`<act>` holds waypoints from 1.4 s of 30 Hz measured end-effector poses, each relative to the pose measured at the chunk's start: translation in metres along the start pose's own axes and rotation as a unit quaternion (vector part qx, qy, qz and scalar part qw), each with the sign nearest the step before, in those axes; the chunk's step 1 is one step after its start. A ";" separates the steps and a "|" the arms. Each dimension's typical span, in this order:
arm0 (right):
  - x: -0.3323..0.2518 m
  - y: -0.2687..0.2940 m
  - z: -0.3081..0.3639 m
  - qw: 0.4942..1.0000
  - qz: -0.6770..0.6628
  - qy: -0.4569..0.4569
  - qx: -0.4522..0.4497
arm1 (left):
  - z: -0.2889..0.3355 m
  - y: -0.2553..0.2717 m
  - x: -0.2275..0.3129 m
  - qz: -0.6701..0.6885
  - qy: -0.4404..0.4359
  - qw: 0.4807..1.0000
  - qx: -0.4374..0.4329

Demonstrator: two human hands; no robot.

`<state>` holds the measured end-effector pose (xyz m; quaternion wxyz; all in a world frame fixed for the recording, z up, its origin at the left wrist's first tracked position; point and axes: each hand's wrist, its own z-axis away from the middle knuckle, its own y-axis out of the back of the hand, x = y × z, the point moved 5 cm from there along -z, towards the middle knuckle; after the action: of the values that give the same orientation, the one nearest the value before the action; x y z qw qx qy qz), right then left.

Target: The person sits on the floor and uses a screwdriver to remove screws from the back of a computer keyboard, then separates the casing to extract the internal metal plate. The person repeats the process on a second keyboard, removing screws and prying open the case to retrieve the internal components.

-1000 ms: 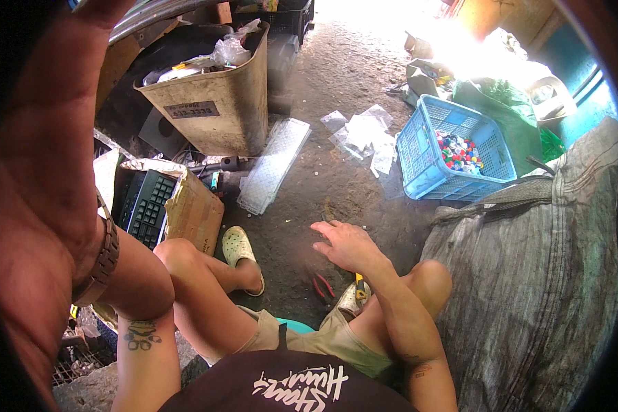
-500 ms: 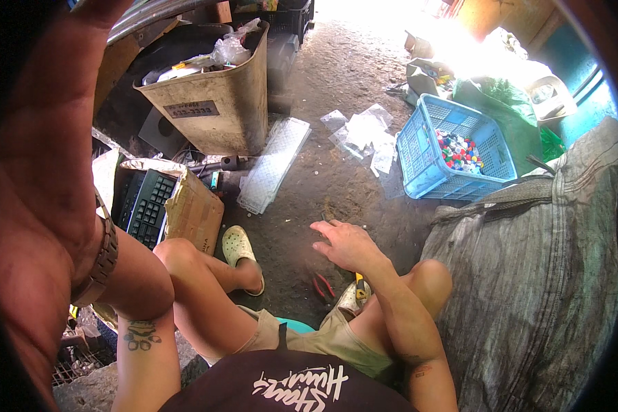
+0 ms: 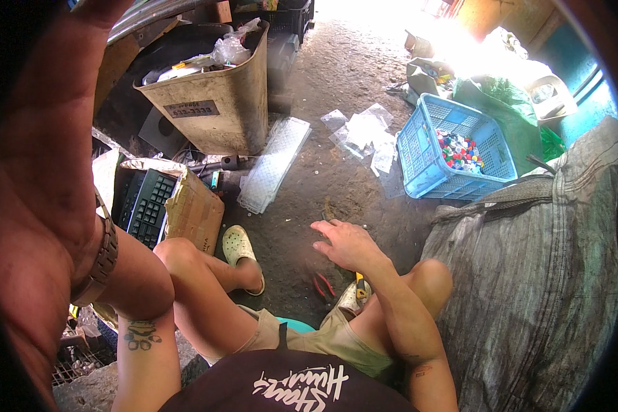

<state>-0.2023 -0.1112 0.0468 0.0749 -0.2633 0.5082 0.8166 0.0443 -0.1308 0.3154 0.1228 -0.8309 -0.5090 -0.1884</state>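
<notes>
My left hand (image 3: 44, 178) is raised very close to the camera on the left, a metal watch (image 3: 101, 264) at its wrist. Its fingers run out of the picture, so what they do is hidden. In front of my right knee, my right hand (image 3: 350, 246) hovers with fingers outstretched and apart, holding nothing. Below it, red-handled pliers (image 3: 324, 287) lie on the dark ground. Beside them, a yellow-handled tool (image 3: 360, 283) is by my right clog (image 3: 351, 300); its kind is hard to make out.
A blue plastic crate (image 3: 419, 161) holds colourful caps. Clear plastic sheets (image 3: 367, 134) and a translucent ridged panel (image 3: 276, 165) lie ahead. To the left stand a filled beige bin (image 3: 216, 113) and a cardboard box (image 3: 193, 214) with a black keyboard (image 3: 150, 209). A large grey sack (image 3: 529, 275) fills the right.
</notes>
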 end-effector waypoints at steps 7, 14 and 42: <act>-0.001 0.000 0.000 1.000 -0.002 -0.002 -0.005 | 0.001 0.000 0.001 0.001 0.001 1.000 0.001; -0.001 0.000 0.000 1.000 -0.003 -0.005 -0.009 | 0.001 0.001 0.000 0.000 0.000 1.000 0.002; -0.001 0.001 0.001 1.000 0.001 -0.007 -0.005 | 0.002 0.001 0.001 0.002 0.002 1.000 0.000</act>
<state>-0.2017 -0.1109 0.0482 0.0765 -0.2571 0.5041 0.8209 0.0462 -0.1302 0.3138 0.1241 -0.8314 -0.5073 -0.1897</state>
